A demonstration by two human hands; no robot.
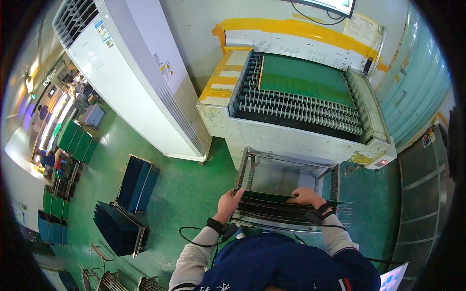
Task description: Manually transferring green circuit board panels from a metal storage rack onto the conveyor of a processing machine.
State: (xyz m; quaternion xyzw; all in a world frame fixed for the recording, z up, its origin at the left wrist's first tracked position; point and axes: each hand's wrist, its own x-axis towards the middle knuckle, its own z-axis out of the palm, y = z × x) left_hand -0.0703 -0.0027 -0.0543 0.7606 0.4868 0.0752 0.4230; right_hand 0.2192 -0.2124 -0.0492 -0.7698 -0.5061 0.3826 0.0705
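Observation:
Right in front of me, a metal rack [247, 169] holds several thin, dark panels standing on edge. My left hand [228, 203] is closed at the left end of a thin green panel [267, 196], with the thumb up along its edge. Farther right, my right hand [308, 197] pinches the top edge of what looks like the same panel, its fingers curled over. The panel stands nearly upright at the front of the slotted rack. Its lower part is hidden among the others. A black band with a cable circles each wrist.
Beyond the rack stands a roller conveyor machine [291, 128], a large green panel [306, 77] lying on its rollers. A tall white air conditioner [126, 72] rises at the left. Racks of dark panels [116, 228] sit on the green floor. A grey metal cabinet [420, 194] is at the right.

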